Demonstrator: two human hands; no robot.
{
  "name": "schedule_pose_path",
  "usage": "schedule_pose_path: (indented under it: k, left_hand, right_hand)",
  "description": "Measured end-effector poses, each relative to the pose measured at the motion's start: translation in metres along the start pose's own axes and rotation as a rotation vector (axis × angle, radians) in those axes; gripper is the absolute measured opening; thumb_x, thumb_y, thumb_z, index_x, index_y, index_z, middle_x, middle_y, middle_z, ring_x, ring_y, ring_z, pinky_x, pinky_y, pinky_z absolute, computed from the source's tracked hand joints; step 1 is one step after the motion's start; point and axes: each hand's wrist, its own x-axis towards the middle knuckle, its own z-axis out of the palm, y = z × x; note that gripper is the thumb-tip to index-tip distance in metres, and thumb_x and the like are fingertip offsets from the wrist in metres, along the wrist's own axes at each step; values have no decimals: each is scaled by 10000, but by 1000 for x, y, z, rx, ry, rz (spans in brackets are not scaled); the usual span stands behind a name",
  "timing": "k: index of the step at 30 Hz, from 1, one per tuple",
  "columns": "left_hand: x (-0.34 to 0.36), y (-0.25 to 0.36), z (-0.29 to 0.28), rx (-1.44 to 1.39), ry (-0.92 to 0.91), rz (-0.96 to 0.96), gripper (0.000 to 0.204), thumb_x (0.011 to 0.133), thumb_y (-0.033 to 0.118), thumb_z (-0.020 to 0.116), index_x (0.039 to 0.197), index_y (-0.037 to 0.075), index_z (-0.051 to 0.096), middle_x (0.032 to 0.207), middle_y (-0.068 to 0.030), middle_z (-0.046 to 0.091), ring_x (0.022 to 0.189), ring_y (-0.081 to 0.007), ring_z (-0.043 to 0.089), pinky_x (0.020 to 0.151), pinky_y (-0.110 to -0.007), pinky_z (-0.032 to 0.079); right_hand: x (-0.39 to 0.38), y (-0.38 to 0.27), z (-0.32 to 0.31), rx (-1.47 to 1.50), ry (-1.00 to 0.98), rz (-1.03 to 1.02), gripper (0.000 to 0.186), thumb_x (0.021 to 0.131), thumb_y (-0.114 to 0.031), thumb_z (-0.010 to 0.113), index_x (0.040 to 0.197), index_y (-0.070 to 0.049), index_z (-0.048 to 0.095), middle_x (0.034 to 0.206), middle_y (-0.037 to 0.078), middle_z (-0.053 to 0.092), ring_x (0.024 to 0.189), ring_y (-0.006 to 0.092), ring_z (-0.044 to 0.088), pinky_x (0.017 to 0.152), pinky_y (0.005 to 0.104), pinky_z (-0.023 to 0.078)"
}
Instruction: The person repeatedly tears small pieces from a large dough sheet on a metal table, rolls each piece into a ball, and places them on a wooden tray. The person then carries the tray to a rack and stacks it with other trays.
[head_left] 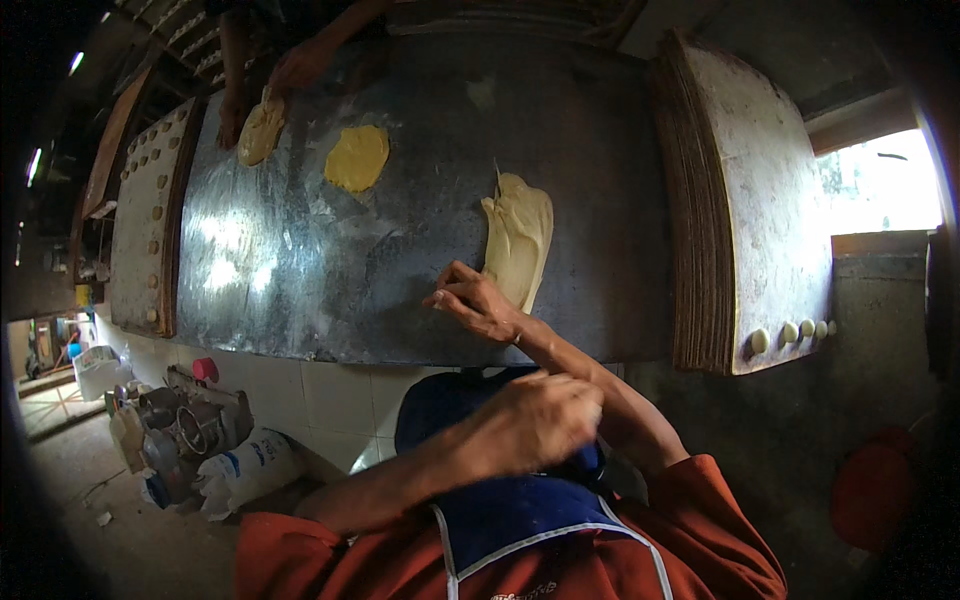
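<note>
Dark blue apron cloth [530, 515], edged in white, is worn closest to the camera, on the near side of the pale dough [522, 235]. That dough is laid on the dark counter [420, 220] as a long, folded slab, its long axis pointed away from the body with only a slight lean. Its near end is partly covered in view by the right hand [478, 305], at the left edge; whether the dough is touched or merely passed over cannot be told. Of the two, the right hand is clearly the nearer, with the dough stretched beyond it and to its right. Its fingers are loosely bent, and no dough is seen gripped; whether something small is pinched cannot be told.

The left hand [555, 415] is held on the body side of the dough, above the right forearm [620, 395] in view, so the arms are crossed. It is blurred: its fingers seem curled in, but whether anything is grasped cannot be told.

Left of the dough, a flat yellow piece [357, 158] is set well apart; to its right, boards [770, 200] are stacked on edge.
</note>
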Motion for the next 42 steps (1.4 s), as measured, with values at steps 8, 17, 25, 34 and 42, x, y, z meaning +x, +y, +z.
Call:
schedule_pose_path:
  k: [8, 17, 25, 34, 42]
  left_hand:
    - [-153, -171, 0, 902, 413, -311, 361, 937, 225, 661, 1221, 70, 502, 1048, -151, 569, 998, -330, 540, 925, -502, 345]
    - [-47, -202, 33, 571, 876, -252, 266, 948, 21, 643, 1083, 5, 414, 995, -171, 500, 907, -355, 531, 851, -478, 435]
    - [-18, -211, -12, 386, 991, -504, 316, 956, 94, 707, 1038, 0, 416, 945, -149, 466, 847, -305, 521, 784, -432, 452]
    - [-20, -221, -44, 495, 1019, -566, 249, 942, 17, 660, 1050, -1, 437, 951, -163, 495, 865, -316, 554, 790, -441, 467]
    - [-60, -212, -42, 509, 783, -503, 323, 918, 45, 720, 1064, 9, 435, 977, -168, 509, 873, -336, 562, 780, -449, 468]
  right_hand:
    - [-181, -3, -64, -790, 443, 328, 433, 997, -263, 653, 1351, -27, 571, 1178, 238, 585, 1101, 401, 594, 923, 462, 479]
    - [-131, 23, -39, -593, 477, 394, 340, 923, -182, 742, 1097, 28, 538, 1004, 245, 543, 935, 412, 550, 833, 526, 463]
    - [-89, 35, -74, -960, 496, 188, 368, 975, -181, 619, 1159, 133, 561, 1101, 279, 591, 984, 476, 576, 884, 581, 497]
    - [-128, 64, -99, -851, 538, 341, 705, 897, -203, 777, 1380, 112, 372, 1047, 235, 645, 970, 390, 644, 904, 528, 516]
    - [-175, 65, -119, -789, 677, 285, 250, 994, -180, 620, 1101, 42, 575, 957, 182, 619, 859, 372, 621, 822, 491, 519]
